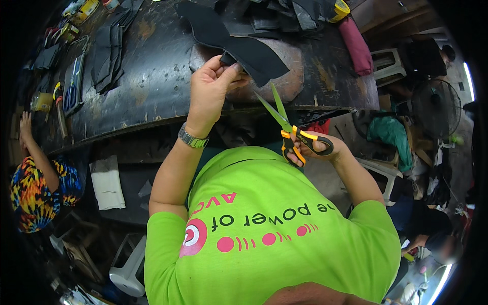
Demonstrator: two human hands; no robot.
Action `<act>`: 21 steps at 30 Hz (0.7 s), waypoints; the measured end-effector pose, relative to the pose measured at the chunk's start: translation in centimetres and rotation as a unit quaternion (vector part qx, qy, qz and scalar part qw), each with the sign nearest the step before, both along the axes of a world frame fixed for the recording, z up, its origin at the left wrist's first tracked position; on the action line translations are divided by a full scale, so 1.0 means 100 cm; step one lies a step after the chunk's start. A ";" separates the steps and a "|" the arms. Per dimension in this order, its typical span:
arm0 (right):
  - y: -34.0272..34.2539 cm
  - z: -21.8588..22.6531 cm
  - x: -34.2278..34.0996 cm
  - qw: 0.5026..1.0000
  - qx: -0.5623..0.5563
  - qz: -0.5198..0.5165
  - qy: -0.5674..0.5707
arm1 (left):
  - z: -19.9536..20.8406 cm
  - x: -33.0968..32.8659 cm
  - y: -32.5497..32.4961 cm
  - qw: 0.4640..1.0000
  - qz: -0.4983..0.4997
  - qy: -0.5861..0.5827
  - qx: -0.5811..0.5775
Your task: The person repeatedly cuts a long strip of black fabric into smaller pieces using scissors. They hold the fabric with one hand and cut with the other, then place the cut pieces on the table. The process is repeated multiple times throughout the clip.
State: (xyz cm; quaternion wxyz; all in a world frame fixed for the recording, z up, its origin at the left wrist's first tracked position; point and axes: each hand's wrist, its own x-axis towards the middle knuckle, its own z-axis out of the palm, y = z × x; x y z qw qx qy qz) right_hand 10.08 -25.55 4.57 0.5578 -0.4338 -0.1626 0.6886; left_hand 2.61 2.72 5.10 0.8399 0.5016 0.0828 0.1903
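Observation:
My left hand [216, 84] pinches the near edge of a black, curved-edged piece of material [254, 55] over the table's front side. The piece stretches from the fingers up and away toward the back. In my right hand [302, 147] is a pair of scissors [282, 114] with orange and black handles. The blades are parted and point up toward the piece, with their tips just short of its lower corner. Beneath the piece lies a worn brown board [290, 84] with rounded corners.
The dark table [152, 66] carries stacked black pieces [108, 58], more black pieces [274, 18] at the back and a maroon roll [356, 46] at the right. Blue-handled scissors [71, 94] and a hammer [61, 117] lie left. Another person's arm [40, 155] rests at the far left.

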 end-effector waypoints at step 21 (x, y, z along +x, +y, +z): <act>0.021 -0.028 0.000 0.990 0.060 0.016 0.126 | -0.015 -0.012 0.002 0.999 -0.009 -0.003 -0.030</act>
